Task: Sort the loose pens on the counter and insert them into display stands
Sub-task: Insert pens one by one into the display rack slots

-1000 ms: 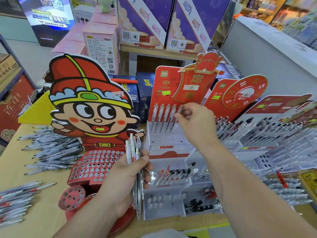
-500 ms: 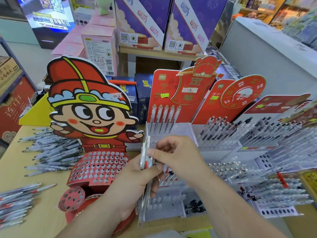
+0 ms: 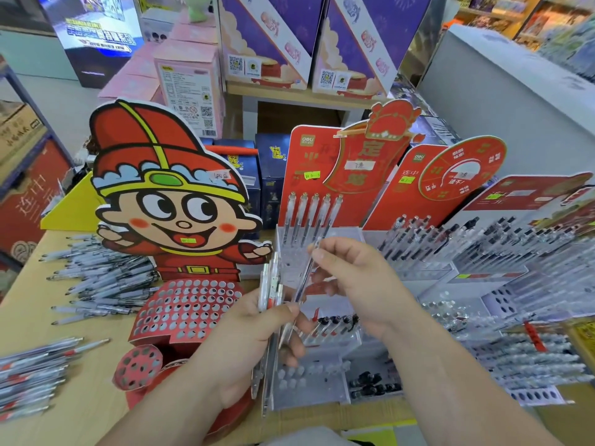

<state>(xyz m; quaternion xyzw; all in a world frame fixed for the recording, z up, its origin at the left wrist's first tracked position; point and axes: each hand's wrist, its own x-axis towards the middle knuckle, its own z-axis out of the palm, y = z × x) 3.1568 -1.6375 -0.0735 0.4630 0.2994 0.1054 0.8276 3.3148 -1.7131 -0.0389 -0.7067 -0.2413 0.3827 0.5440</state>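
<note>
Right fingers [image 3: 325, 256]: curled, pinching 1 pen [image 3: 304, 278] near its top.
Left hand [image 3: 244, 346]: gripping pen bundle [image 3: 269, 286], upright.
Clear stand [image 3: 322, 394]: 12 o'clock, 5 pens in its back row.
Loose pens [image 3: 103, 278]: 9 o'clock, on counter [image 3: 25, 305].

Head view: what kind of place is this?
Likely a stationery shop: red cardboard pen display stands with yellow price stickers, loose grey pens heaped on the wooden counter, purple product boxes.

Purple boxes [image 3: 267, 43] stand on a wooden shelf [image 3: 289, 95], with pink cartons [image 3: 190, 85] to their left and navy boxes [image 3: 273, 167] lower down.
</note>
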